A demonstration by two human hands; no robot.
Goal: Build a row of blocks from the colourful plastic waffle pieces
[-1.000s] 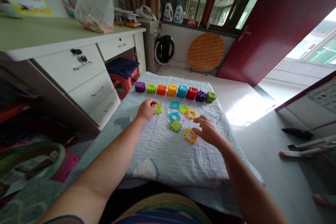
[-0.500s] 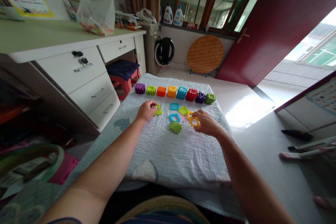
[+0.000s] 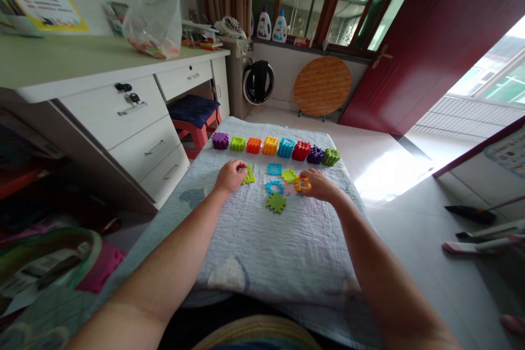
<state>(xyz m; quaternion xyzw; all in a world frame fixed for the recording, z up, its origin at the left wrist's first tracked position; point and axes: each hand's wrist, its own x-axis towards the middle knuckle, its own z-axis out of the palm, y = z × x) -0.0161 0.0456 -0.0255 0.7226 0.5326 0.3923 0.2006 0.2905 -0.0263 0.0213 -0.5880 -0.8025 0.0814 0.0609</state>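
Head view — quilted blanket (image 3: 262, 251), white desk (image 3: 82, 65)

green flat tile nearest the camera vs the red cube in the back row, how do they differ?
The green tile is a single flat piece lying on the blanket; the red cube is an assembled block standing up. The tile lies loose among scattered pieces near the hands; the cube sits in the lined-up row at the far edge, between a blue cube and a purple one. Colour differs: green against red. Both have toothed, interlocking edges.
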